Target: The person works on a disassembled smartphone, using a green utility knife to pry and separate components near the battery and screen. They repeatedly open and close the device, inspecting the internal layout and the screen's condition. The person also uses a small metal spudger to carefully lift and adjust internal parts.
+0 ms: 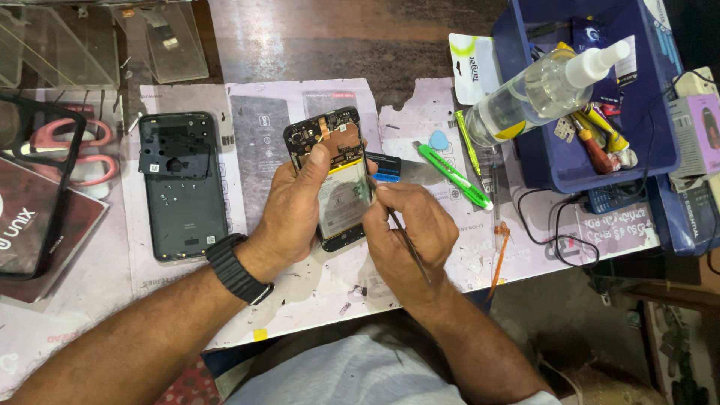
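The left hand (296,206) is closed around an opened phone (335,176), with the thumb pressed on its top part. The phone has no back, so its battery and small inside parts show. It sits near the middle of the bench (420,127), tilted a little. The right hand (409,229) is curled tight around a thin metal tool (405,240), like holding a pencil. The tip of the tool touches the right edge of the phone.

At 9 o'clock from the phone lies the dark back cover (182,184), flat and apart from the hands. At 3 o'clock, near the right hand, lies a green cutter knife (452,176). At 2 o'clock stands a blue tray (525,142) with a clear spray bottle (544,90) lying in it. At the far left, red scissors (71,150) lie on the bench.
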